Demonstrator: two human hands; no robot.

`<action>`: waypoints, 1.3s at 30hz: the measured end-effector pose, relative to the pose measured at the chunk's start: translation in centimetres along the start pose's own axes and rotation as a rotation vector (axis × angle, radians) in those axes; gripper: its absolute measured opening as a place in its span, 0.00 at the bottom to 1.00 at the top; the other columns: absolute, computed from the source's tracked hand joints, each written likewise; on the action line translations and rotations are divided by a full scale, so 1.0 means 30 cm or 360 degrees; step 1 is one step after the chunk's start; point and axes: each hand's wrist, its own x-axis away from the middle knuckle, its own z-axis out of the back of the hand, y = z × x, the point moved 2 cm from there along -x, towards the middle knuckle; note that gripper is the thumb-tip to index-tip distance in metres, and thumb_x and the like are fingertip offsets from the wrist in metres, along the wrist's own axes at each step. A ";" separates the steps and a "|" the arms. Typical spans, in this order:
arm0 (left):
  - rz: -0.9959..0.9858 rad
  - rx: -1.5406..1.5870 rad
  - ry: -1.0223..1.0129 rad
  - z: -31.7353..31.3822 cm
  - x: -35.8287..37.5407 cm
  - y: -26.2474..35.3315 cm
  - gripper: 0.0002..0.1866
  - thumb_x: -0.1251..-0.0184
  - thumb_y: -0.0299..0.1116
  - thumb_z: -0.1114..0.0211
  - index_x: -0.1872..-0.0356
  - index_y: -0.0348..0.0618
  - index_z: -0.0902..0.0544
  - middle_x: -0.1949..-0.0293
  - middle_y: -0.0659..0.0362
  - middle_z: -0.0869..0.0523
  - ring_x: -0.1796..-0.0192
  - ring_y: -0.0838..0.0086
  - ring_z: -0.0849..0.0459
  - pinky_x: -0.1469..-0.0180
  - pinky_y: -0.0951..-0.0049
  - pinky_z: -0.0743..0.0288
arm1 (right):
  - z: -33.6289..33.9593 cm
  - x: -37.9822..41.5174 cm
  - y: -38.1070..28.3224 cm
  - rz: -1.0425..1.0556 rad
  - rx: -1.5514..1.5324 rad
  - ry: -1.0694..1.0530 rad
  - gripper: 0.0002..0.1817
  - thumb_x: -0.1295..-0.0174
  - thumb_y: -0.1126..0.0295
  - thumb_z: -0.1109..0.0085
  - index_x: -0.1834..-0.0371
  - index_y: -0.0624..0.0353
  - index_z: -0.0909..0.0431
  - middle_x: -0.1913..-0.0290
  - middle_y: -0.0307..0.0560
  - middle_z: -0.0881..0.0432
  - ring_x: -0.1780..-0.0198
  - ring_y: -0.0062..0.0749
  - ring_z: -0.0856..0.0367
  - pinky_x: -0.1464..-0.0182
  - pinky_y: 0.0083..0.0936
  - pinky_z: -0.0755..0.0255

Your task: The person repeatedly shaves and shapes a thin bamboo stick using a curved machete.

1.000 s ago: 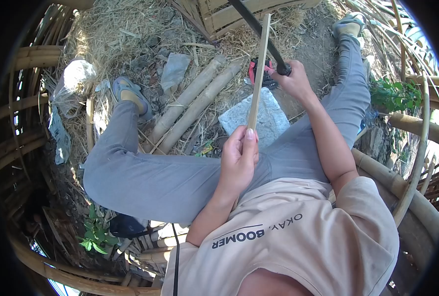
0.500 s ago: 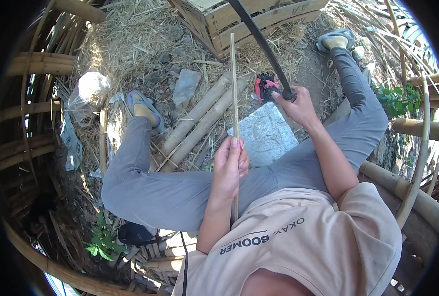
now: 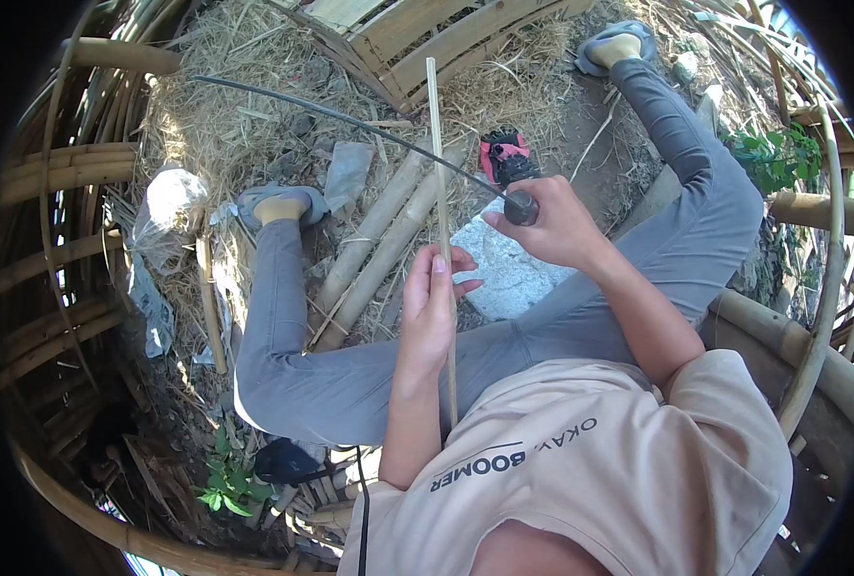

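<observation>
Spreading over the straw-strewn ground [image 3: 254,58], my gray-trousered legs [image 3: 681,182] frame everything I have in front of me. Beyond them, at the top of my view, stands a slatted wooden crate [image 3: 427,48]. Two bamboo poles [image 3: 374,230] lie side by side on the ground between my legs, and a rough, pale stone block [image 3: 504,274] rests to their right, partly hidden by my right grip [image 3: 563,230] and trousers.

That grip is closed around the dark handle of a long, thin blade [image 3: 326,113], which reaches away to the upper left, over the poles. My left grip [image 3: 427,307] holds a slender, pale strip [image 3: 441,202] near its middle, thumb against it and the other fingers loosely curled. The strip points away from me, its near end by my shirt [image 3: 590,451]. In my view, blade and strip cross above my left grip; whether they touch, I cannot tell. Just beyond my right grip lies a small pink-and-black item [image 3: 504,158].
</observation>
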 end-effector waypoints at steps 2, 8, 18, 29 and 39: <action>0.0001 0.0020 0.0043 -0.008 -0.002 0.012 0.15 0.14 0.40 0.53 0.47 0.38 0.24 0.49 0.55 0.21 0.45 0.71 0.21 0.41 0.62 0.19 | 0.017 0.003 -0.032 -0.0130 -0.0016 0.0013 0.18 0.40 0.59 0.27 0.71 0.68 0.16 0.83 0.48 0.23 0.81 0.30 0.27 0.73 0.31 0.31; -0.0075 0.0014 0.0240 0.031 0.027 0.039 0.15 0.14 0.39 0.53 0.48 0.37 0.24 0.49 0.54 0.20 0.46 0.71 0.20 0.43 0.63 0.18 | 0.012 0.036 -0.061 -0.0223 -0.0107 0.0024 0.20 0.40 0.58 0.26 0.71 0.68 0.16 0.83 0.41 0.24 0.81 0.20 0.29 0.76 0.25 0.34; 0.0061 0.0309 0.0042 0.035 -0.024 0.049 0.15 0.13 0.41 0.54 0.47 0.40 0.25 0.73 0.64 0.28 0.66 0.78 0.24 0.60 0.72 0.24 | 0.046 0.051 -0.031 -0.0170 0.0073 -0.0048 0.16 0.41 0.61 0.27 0.70 0.66 0.16 0.81 0.54 0.20 0.78 0.45 0.19 0.70 0.36 0.27; 0.0313 0.0590 -0.0139 0.002 -0.044 0.046 0.12 0.14 0.43 0.53 0.47 0.47 0.27 0.75 0.68 0.34 0.73 0.80 0.31 0.72 0.80 0.31 | 0.039 0.028 0.002 -0.0226 0.0081 -0.0021 0.19 0.41 0.59 0.27 0.68 0.68 0.15 0.81 0.53 0.20 0.79 0.41 0.22 0.70 0.36 0.28; 0.0521 0.1234 -0.0498 0.093 -0.047 -0.034 0.13 0.12 0.42 0.56 0.54 0.45 0.30 0.77 0.71 0.38 0.79 0.89 0.43 0.82 0.89 0.46 | -0.012 0.026 -0.072 -0.0078 0.0304 -0.0113 0.18 0.40 0.59 0.27 0.70 0.67 0.16 0.83 0.51 0.22 0.81 0.38 0.25 0.71 0.34 0.29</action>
